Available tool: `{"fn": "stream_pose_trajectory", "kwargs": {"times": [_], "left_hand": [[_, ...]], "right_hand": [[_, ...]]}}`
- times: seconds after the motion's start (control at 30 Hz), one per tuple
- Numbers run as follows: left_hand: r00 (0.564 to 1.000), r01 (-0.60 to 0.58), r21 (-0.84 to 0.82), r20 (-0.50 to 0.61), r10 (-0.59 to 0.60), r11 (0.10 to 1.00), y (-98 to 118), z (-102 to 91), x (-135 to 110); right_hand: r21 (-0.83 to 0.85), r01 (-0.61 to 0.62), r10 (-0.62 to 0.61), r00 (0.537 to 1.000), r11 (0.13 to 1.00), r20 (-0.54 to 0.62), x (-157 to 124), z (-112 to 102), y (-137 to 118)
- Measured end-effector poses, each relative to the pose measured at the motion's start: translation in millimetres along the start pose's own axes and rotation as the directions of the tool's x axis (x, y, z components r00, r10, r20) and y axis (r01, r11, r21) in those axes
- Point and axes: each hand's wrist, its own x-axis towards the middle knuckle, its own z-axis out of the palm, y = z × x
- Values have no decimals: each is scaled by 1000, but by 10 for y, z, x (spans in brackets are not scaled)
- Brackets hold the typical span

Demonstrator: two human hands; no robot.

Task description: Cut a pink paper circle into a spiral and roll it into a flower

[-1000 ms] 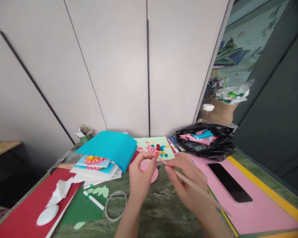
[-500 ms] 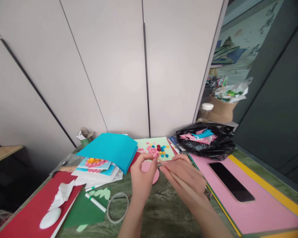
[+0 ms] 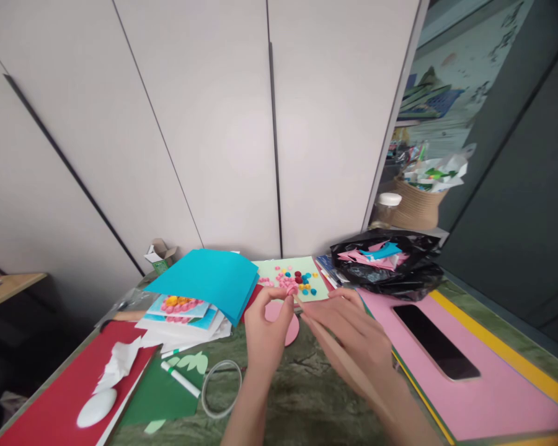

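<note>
A small pink rolled paper flower (image 3: 291, 289) is pinched between the thumb and forefinger of my left hand (image 3: 268, 328). My right hand (image 3: 348, 328) is closed around a thin pale stick (image 3: 299, 301), whose tip meets the flower. What kind of stick it is I cannot make out. Behind my hands, a pale green sheet (image 3: 318, 266) carries several small paper rolls (image 3: 286, 280) in pink, red, blue and yellow. Below my left fingers a pink paper disc (image 3: 292, 333) lies on the table, partly covered by the hand.
Blue card sheets (image 3: 204, 279) top a stack at left. Nearby are a roll of tape (image 3: 203, 396), a green marker (image 3: 180, 379), green paper (image 3: 162, 406), red card (image 3: 41, 396) and a white oval object (image 3: 97, 407). A phone (image 3: 434, 341) rests on pink card (image 3: 483, 402) beside a black bag (image 3: 385, 282).
My right hand has turned slightly and shifted a little to the right at the flower. My left hand keeps its pinch, nearly still.
</note>
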Motion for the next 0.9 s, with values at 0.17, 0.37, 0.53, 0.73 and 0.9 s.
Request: {"fn": "stream_pose_trajectory", "kwargs": {"times": [0.17, 0.37, 0.53, 0.73, 0.9], "left_hand": [[1000, -5, -1, 4, 5, 1000, 7, 11, -9], [1000, -6, 0, 17, 6, 1000, 33, 19, -28], [1000, -17, -5, 26, 17, 1000, 35, 45, -52], [1000, -6, 33, 5, 6, 999, 65, 51, -52], [999, 0, 31, -50, 1, 1000, 32, 25, 0]], "right_hand": [[-13, -7, 6, 1000, 1000, -24, 8, 7, -12], [-104, -24, 18, 998, 994, -60, 36, 24, -8], [-186, -11, -18, 988, 982, -151, 74, 52, -27], [-230, 9, -40, 991, 973, -131, 25, 75, -6], [-212, 63, -98, 983, 975, -158, -35, 70, 39]]}}
